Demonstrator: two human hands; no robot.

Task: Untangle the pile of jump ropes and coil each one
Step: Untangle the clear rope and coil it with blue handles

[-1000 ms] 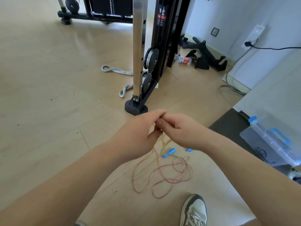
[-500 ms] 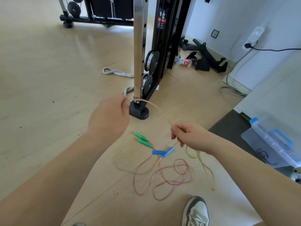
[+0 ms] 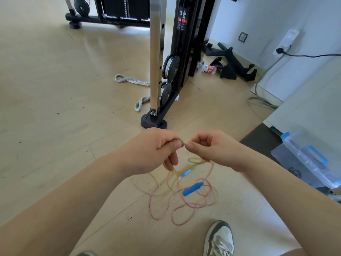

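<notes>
- Floor [image 3: 46, 89]: pale wood-look planks run across the room to a white wall [image 3: 267, 19] at the right, and a dark mat [image 3: 262, 141] lies near the wall.
- Cable machine [image 3: 156, 52]: a steel upright and black frame stand on the floor beyond the hands. A red-and-white sticker [image 3: 181, 17] on the frame is too small to read.
- Clear box [image 3: 313, 163]: lidded, with a blue handle, at the right edge beside the mat.
- Left grip [image 3: 156, 148] and right grip [image 3: 212, 148]: half a second ago they are well apart with a span of cord stretched between them. Now they meet, thumb tips almost touching, each pinching the yellow rope [image 3: 195, 160] between thumb and forefinger.
- Yellow rope: it hangs from the pinch in loose loops beneath both hands, down toward the floor.
- Red rope [image 3: 193, 206]: tangled loops lie on the floor below the hands, near a grey-and-white shoe [image 3: 219, 239].
- Blue handles [image 3: 192, 189]: one lies across the red loops and a second sits just above it. The green handles seen half a second ago are now out of sight.
- Bottle [image 3: 206, 68]: it lies on its side behind the machine, and the print on its red label is unreadable.
</notes>
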